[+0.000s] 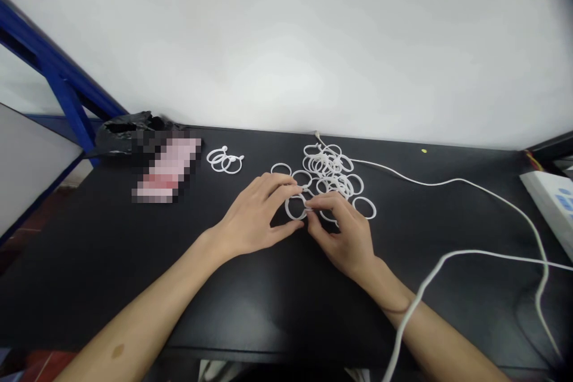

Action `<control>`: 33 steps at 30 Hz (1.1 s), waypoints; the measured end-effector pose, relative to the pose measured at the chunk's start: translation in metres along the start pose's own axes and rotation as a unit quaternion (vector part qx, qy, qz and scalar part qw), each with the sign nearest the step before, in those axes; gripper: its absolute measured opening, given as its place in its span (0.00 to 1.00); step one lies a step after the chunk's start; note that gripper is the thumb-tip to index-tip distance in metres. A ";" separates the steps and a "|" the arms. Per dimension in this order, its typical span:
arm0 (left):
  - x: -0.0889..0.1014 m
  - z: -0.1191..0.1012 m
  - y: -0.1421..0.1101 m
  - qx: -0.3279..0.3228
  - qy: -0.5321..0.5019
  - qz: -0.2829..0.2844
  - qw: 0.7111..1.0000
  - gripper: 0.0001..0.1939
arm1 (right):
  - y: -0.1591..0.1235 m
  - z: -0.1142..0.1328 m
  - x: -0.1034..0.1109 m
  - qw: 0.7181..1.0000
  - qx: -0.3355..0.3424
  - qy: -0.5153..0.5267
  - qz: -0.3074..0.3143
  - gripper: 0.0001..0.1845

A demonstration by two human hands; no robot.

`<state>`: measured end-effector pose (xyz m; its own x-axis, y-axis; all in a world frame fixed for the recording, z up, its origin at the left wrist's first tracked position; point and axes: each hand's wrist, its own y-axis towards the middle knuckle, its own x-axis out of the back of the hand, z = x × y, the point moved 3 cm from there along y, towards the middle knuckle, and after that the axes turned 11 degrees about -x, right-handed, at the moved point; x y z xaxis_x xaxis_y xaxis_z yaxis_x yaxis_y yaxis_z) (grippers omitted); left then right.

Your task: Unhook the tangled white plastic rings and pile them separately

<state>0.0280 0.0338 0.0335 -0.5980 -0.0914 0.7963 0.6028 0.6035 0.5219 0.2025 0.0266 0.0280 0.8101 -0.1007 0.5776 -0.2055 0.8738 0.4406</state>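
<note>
A white plastic ring (287, 210) is between my two hands, above the black table. My right hand (344, 233) is closed, with thumb and index finger pinching the right edge of that ring. From the other side my left hand (250, 215) reaches around it, thumb and fingers apart; whether its fingertips touch the ring I cannot tell. Just behind my right hand is a heap of similar white rings (326, 162), tangled and overlapping. Single rings lie at the heap's edges, one to the right (374, 210) and another behind my left hand (281, 165).
A small group of white rings with round tabs (219, 161) lies to the left. Beyond it are a blurred-out pink item (176, 161) and a black plastic bag (111, 137). A white cable (441, 183) crosses the right side, its nearer loop passing over my right forearm. A white box (548, 203) stands far right.
</note>
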 end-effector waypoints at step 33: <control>0.022 0.044 -0.010 0.146 0.212 -0.107 0.960 0.19 | 0.000 -0.005 -0.005 0.992 0.021 -0.110 0.054 0.10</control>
<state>-0.0147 0.0610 0.0329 -0.3854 -0.5153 0.7655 0.2783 0.7261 0.6288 0.2010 0.0296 0.0222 0.6435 -0.1132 0.7570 -0.3115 0.8647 0.3941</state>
